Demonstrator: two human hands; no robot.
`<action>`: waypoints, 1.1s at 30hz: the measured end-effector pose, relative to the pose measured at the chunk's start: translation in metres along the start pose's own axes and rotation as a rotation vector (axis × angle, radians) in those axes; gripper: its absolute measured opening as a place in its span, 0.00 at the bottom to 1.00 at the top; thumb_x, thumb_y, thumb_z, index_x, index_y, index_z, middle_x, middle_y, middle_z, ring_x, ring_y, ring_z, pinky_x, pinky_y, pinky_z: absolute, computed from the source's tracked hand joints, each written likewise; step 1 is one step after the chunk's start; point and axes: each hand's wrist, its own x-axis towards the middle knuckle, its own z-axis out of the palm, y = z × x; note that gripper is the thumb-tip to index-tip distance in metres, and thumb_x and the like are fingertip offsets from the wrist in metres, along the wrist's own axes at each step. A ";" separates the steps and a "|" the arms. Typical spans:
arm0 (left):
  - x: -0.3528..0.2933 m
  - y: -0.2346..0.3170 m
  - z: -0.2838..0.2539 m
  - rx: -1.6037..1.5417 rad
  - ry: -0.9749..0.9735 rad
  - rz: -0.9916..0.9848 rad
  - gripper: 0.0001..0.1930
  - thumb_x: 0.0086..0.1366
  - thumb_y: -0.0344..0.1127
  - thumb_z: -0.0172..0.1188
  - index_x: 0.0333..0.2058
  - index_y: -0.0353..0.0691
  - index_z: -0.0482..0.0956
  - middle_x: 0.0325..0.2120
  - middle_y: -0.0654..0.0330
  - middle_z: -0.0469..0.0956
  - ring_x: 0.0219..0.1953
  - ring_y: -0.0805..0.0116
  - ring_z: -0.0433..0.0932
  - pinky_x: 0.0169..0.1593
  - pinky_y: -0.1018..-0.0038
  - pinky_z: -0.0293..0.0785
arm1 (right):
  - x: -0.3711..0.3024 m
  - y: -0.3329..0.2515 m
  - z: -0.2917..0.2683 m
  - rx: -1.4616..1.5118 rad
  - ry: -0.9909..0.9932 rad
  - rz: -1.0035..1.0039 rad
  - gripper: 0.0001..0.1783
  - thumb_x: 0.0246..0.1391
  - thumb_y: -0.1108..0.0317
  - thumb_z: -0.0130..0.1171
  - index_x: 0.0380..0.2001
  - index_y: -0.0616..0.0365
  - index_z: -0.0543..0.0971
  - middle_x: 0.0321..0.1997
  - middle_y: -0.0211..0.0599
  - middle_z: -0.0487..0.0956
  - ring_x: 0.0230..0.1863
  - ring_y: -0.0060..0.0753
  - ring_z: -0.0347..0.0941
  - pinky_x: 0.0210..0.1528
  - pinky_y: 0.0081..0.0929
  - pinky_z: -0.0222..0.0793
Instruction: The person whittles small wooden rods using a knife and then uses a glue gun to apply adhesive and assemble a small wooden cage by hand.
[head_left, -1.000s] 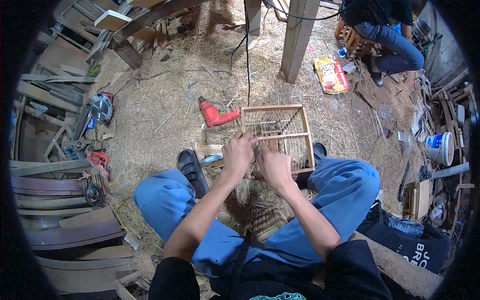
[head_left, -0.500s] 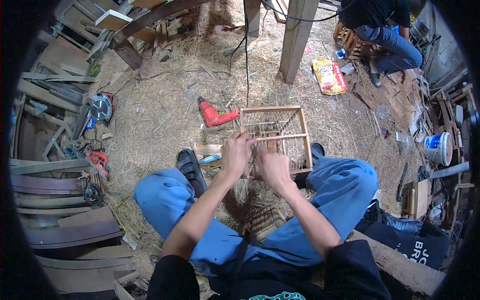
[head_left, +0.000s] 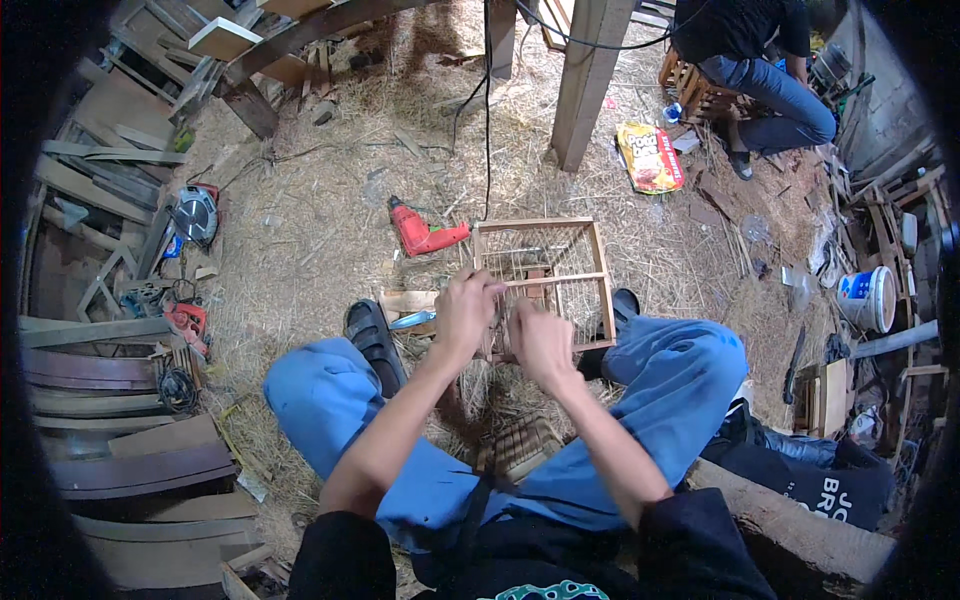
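A small wooden cage [head_left: 597, 255] with thin bars stands on the ground between my feet. My left hand [head_left: 467, 312] is closed at its near left side, fingertips pinched together by the bars. My right hand [head_left: 543, 342] is closed just to the right and a little nearer, its fingers curled against the near side. Whatever the fingertips hold is too small or hidden to make out. A red power drill [head_left: 425, 233] lies just beyond the cage's left side. By my left foot lies a blue-handled tool [head_left: 412, 320] next to a wood block.
Straw litters the ground. A circular saw [head_left: 195, 215] and a red power tool [head_left: 187, 323] lie left, near stacked boards [head_left: 125, 370]. Beyond the cage are a wooden post [head_left: 590, 85], a hanging cable [head_left: 488, 150] and a yellow-red packet [head_left: 650, 157]. Right: a white bucket [head_left: 867, 298]; a crouching person [head_left: 765, 95].
The whole view has shifted slightly left. My right hand's fingers have moved a little nearer to me along the cage; my left hand stays at nearly the same spot on it.
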 end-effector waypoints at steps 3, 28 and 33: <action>0.007 0.004 0.003 0.010 0.054 0.093 0.06 0.65 0.36 0.63 0.34 0.40 0.85 0.33 0.47 0.80 0.34 0.44 0.82 0.39 0.52 0.79 | 0.001 0.007 0.001 -0.003 0.015 0.020 0.07 0.59 0.68 0.56 0.30 0.59 0.75 0.25 0.51 0.80 0.25 0.58 0.79 0.27 0.51 0.72; 0.029 -0.003 -0.015 -0.099 0.064 -0.068 0.08 0.63 0.36 0.68 0.35 0.37 0.85 0.32 0.49 0.80 0.35 0.48 0.81 0.41 0.57 0.75 | -0.012 0.007 -0.047 0.206 0.220 0.213 0.13 0.65 0.61 0.59 0.33 0.60 0.79 0.24 0.49 0.81 0.27 0.52 0.80 0.31 0.44 0.71; 0.029 -0.003 -0.016 -0.098 -0.054 -0.156 0.14 0.65 0.44 0.67 0.40 0.38 0.84 0.38 0.50 0.80 0.40 0.46 0.81 0.44 0.51 0.75 | 0.004 0.024 -0.051 0.310 0.259 0.264 0.13 0.64 0.60 0.61 0.40 0.61 0.82 0.24 0.44 0.82 0.25 0.42 0.79 0.31 0.35 0.72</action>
